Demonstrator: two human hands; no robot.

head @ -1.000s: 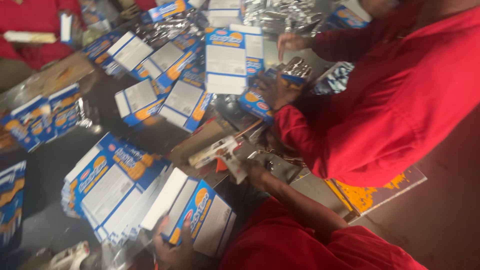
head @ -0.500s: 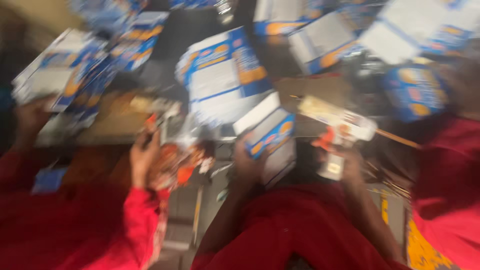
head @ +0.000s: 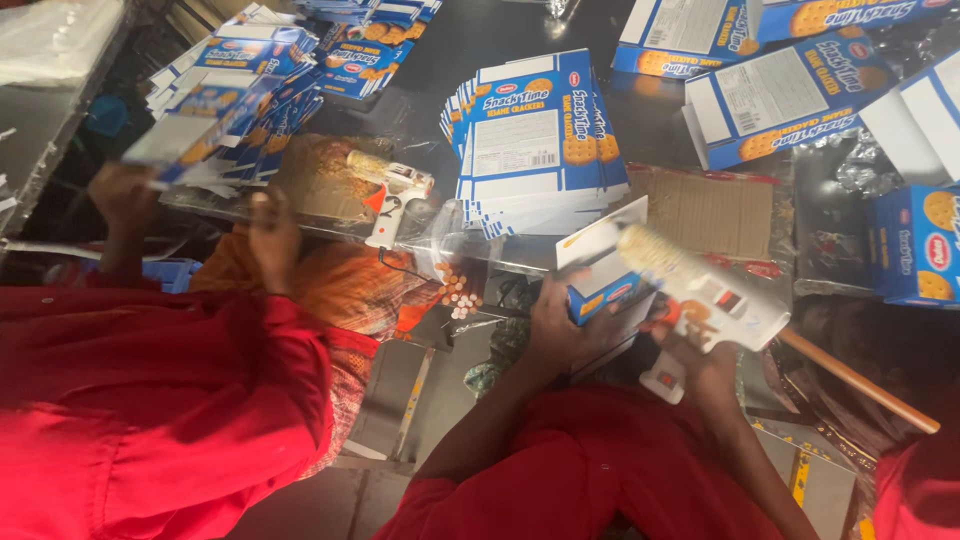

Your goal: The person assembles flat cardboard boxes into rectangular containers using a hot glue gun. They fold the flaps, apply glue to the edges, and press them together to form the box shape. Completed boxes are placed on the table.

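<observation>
Gripping a white glue gun, the right hand nears the folded blue carton clasped by the left hand.

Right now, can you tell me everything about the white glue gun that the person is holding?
The glue gun is white plastic with a small orange trigger and a dark mark on its side. A pale glue stick pokes out of its back end. It lies tilted, its tip pointing down to the right. The right hand grips its handle, just beside the folded blue and white carton held in the left hand.

Probably a packing workshop: stacked flat cartons, glue guns.
</observation>
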